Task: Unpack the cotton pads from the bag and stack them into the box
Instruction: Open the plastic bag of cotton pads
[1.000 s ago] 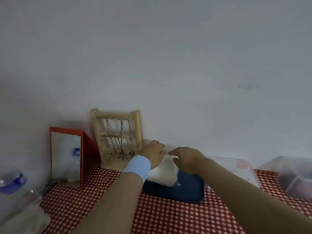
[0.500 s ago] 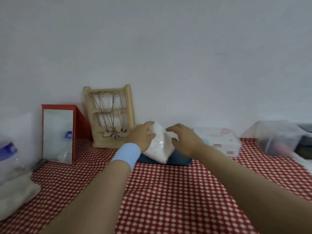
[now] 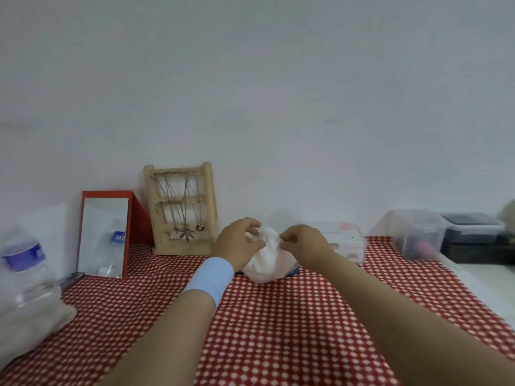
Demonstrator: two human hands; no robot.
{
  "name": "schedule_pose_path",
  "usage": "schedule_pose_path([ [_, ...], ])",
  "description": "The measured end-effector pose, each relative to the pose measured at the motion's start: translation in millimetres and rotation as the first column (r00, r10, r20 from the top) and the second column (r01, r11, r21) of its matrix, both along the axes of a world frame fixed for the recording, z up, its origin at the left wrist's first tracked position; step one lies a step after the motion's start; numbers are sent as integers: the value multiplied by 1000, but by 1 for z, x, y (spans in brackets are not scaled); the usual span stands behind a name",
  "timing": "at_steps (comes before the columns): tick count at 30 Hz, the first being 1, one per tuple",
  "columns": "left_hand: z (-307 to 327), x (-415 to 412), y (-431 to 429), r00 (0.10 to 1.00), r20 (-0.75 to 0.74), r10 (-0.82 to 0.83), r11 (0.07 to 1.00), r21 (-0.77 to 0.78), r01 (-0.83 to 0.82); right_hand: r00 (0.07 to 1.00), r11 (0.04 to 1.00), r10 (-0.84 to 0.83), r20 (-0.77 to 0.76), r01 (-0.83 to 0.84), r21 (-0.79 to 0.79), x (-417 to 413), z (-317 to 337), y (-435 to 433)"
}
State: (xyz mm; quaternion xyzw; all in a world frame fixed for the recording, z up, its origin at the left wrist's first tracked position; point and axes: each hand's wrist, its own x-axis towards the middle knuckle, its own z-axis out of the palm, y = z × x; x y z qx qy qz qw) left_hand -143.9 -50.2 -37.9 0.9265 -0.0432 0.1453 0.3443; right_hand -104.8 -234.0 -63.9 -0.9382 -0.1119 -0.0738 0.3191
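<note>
A white plastic bag of cotton pads sits on the red checked tablecloth, near the wall. My left hand, with a pale blue wristband, grips the bag's top left side with curled fingers. My right hand pinches the bag's top right side. A dark blue box lies under and behind the bag, almost fully hidden. A clear lidded box stands just right of my right hand.
A wooden jewellery rack and a red-framed mirror stand at the back left. A water bottle and a cloth are at the far left. Clear and dark containers sit at the back right.
The camera tilted up, so the scene sits lower in view. Both hands drew the bag toward me, off the blue box, and closed on its top.
</note>
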Motion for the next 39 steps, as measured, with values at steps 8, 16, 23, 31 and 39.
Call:
schedule_pose_path([
  [8, -2, 14, -18, 999, -21, -39, 998, 41, 40, 998, 988, 57, 38, -62, 138, -9, 23, -9],
  [16, -11, 39, -20, 983, -169, -78, 995, 55, 89, 998, 957, 3, -57, 14, 291, 9, -21, -9],
  [23, -27, 79, -24, 997, -76, -28, 999, -24, 26, 995, 969, -73, -71, 87, 229, 37, -17, -7],
  [31, -26, 78, -30, 988, 154, 25, 995, 93, -40, 957, 896, 54, -284, 79, 437, 40, -9, -19],
  [39, 3, 56, -36, 986, -156, 58, 975, 219, -23, 938, 817, 166, -304, 42, 575, 25, -10, -14],
])
